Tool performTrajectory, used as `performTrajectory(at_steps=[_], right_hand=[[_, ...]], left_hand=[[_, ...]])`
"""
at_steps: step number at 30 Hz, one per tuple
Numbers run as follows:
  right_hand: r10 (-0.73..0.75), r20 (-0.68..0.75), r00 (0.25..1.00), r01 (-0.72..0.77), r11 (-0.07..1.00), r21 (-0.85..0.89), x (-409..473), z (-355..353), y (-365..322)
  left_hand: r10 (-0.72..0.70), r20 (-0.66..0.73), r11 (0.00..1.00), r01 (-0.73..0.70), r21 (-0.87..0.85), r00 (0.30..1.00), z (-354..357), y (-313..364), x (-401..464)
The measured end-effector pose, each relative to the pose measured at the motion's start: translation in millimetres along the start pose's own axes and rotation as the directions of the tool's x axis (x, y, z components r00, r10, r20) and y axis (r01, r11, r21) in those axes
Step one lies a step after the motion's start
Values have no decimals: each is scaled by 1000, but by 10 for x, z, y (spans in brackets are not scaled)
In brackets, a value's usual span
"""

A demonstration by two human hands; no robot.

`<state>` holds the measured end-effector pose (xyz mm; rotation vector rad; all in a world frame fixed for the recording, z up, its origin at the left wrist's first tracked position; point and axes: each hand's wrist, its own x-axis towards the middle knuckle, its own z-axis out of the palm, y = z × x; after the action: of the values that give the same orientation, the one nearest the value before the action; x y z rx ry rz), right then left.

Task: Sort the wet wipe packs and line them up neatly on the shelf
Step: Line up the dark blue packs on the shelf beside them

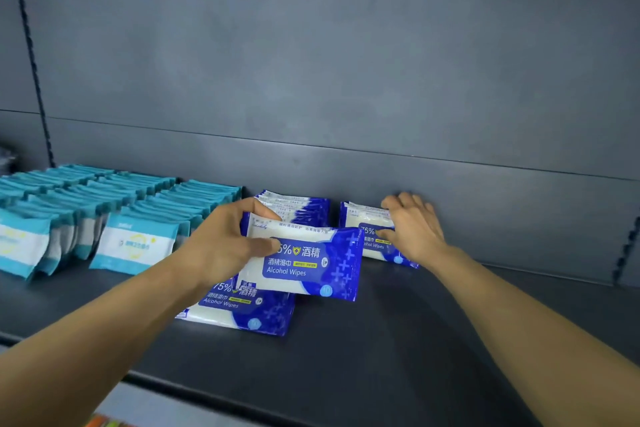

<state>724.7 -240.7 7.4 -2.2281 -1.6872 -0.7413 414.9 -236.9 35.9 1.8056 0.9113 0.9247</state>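
Observation:
My left hand grips a blue-and-white alcohol wipes pack by its left end, thumb on the front, and holds it upright in front of a row of the same blue packs. Another blue pack lies flat on the shelf below it. My right hand grips a second short row of blue packs near the back wall, fingers over their top and thumb on the front.
Several rows of teal-and-white wipe packs stand at the left of the dark shelf. The grey back panel rises behind. A slotted upright stands at the right, and the shelf's front edge runs below.

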Motion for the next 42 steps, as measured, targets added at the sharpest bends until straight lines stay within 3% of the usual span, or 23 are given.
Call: performTrajectory(at_steps=[4,8,11,13,14,17,19,21,29,35,40,42], right_hand=[[56,-9,998,-56,998,19,-57,-20,-4],[131,-89,987,-95,940,327,-118,-275,93],[169,-27,985,-107,734,671,-194,-614,131],[72,176,982,-188,496,848,-290,-840,122],[-17,265,964,-226,469,853,-348,-910,131],[-149,381,913,-200,650,733,-454,-841,199],[-80,339,937,-160,766,622,-434,-673,235],[3,276,961,-163,812,560,-382,-524,263],[145,207,968,-223,872,435,-272,-196,180],[150,76,986,-167,931,323,-416,-157,179],[248,291,924,-352,850,392,-455,-71,182],[253,288,924,-356,844,400,-429,-24,169]], left_hand=[[25,26,998,-26,50,999,65,66,13],[69,43,997,-71,44,997,200,201,75],[113,58,994,-113,-7,992,420,278,186],[124,69,992,-121,-38,990,623,297,292],[120,72,992,-116,-47,990,733,292,355],[84,55,995,-81,-50,995,1033,240,546],[70,43,997,-68,-32,997,1192,175,670],[63,23,997,-64,30,998,1295,123,780],[0,63,909,-27,415,998,1368,37,1027],[-92,59,935,66,347,994,1441,-116,1026],[-116,76,940,85,329,990,1451,-72,1090],[-124,82,943,92,319,989,1458,-64,1121]])
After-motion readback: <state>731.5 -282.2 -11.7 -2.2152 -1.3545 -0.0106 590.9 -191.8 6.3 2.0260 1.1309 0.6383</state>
